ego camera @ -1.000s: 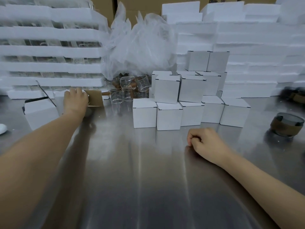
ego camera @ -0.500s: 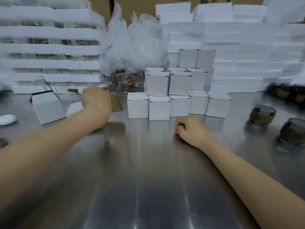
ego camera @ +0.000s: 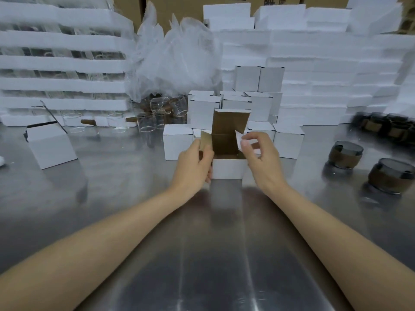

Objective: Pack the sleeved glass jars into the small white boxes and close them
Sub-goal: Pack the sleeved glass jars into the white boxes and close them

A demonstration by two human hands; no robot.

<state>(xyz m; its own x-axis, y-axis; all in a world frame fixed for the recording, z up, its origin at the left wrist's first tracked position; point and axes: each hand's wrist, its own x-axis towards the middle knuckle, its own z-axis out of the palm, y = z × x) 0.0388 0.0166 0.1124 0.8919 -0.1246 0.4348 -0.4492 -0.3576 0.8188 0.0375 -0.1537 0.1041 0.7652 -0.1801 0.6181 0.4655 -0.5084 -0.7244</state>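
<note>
A small white box (ego camera: 229, 168) stands open on the steel table (ego camera: 215, 254) in front of me, its brown-lined lid flap upright. My left hand (ego camera: 195, 164) grips the box's left side and left flap. My right hand (ego camera: 260, 158) pinches the right side flap between thumb and fingers. Two dark glass jars in brown sleeves (ego camera: 344, 154) (ego camera: 391, 179) sit on the table to the right, apart from both hands. The inside of the open box looks empty as far as it shows.
Closed white boxes (ego camera: 247, 104) are stacked behind the open one. Another white box (ego camera: 52, 145) stands at the left. Bare clear glasses (ego camera: 147, 123) and a plastic bag (ego camera: 175, 61) lie at the back. Foam trays (ego camera: 62, 63) are stacked behind; more sleeved jars (ego camera: 388, 127) at far right.
My left hand carried the box from the far left to the middle of the table. My right hand rose from resting as a fist and took hold of the right flap.
</note>
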